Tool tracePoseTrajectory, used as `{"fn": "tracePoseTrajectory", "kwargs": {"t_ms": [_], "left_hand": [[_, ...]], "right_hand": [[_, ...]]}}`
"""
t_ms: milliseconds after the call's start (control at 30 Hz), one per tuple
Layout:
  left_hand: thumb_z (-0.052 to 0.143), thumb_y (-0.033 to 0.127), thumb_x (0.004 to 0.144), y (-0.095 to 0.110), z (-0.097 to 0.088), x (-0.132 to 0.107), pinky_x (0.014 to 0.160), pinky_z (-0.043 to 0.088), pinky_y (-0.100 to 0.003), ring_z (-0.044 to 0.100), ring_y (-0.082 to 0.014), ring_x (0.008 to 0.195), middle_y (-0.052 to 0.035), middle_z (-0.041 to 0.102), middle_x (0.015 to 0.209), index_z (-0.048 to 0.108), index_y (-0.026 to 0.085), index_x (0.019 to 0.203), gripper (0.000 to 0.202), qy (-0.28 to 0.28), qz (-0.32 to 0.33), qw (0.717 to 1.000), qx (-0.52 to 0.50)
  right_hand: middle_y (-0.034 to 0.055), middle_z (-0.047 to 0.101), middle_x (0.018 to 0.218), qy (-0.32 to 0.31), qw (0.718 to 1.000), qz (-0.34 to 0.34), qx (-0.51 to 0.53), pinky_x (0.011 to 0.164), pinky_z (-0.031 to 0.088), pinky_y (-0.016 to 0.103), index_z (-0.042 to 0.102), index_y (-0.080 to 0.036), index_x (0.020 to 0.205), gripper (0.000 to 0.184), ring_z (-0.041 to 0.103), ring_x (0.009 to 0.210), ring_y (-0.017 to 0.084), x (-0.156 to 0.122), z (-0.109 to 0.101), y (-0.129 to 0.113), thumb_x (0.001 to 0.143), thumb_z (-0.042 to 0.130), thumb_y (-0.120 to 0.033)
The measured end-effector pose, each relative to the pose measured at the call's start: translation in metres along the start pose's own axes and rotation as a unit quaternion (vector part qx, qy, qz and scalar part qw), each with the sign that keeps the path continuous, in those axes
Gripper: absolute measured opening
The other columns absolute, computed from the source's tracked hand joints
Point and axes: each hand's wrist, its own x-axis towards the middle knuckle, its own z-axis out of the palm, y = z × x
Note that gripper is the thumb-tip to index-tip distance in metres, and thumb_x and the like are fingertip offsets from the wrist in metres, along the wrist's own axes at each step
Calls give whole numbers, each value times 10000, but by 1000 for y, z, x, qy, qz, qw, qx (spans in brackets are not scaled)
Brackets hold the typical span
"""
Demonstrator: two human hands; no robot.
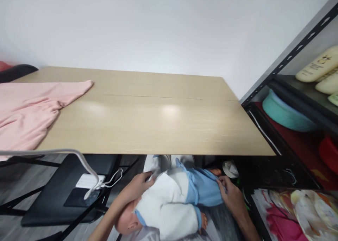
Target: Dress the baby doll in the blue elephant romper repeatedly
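Note:
A baby doll (129,218) lies on its back across my lap, its head toward the left. It wears a white top (163,195) with blue trim and light blue pants (203,186). My left hand (138,186) is closed at the far sleeve of the top, near the doll's shoulder. At the lower leg, the fingers of my right hand (229,191) pinch the fabric of the pants. One doll foot (216,171) shows past the pants, and a doll hand (203,222) sticks out of the near sleeve.
A wooden table (158,128) stands ahead, with pink cloth (29,110) on its left. Left below, a black chair (50,198) holds a white charger (88,181) with cables. On the right, shelves carry bottles (318,65) and a teal basin (285,112).

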Motion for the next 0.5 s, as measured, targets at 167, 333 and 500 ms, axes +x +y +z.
{"fn": "tracePoseTrajectory", "kwargs": {"t_ms": [167,333,500], "left_hand": [[592,582,976,-13,-1,7,832,523,-345,755,-351,1055,-106,856,1065,817,132,1077,513,-21,-10,999,-34],[593,605,970,-11,-5,3,883,539,-367,753,-388,1129,-120,864,1135,816,129,1090,539,-21,-16,998,-54],[600,642,957,-10,-6,5,921,547,-381,749,-416,1184,-114,870,1142,823,141,1087,564,-23,-30,998,-54]], "right_hand": [[117,807,900,17,993,112,-42,675,524,415,653,-274,1049,443,806,813,378,1,-37,47,968,463,-665],[172,820,987,110,965,218,-96,663,509,461,608,-268,1043,467,762,775,403,-11,-74,77,920,462,-694],[201,806,988,197,926,297,-123,723,543,522,667,-219,1149,506,753,816,434,-19,-123,79,961,477,-650]]}}
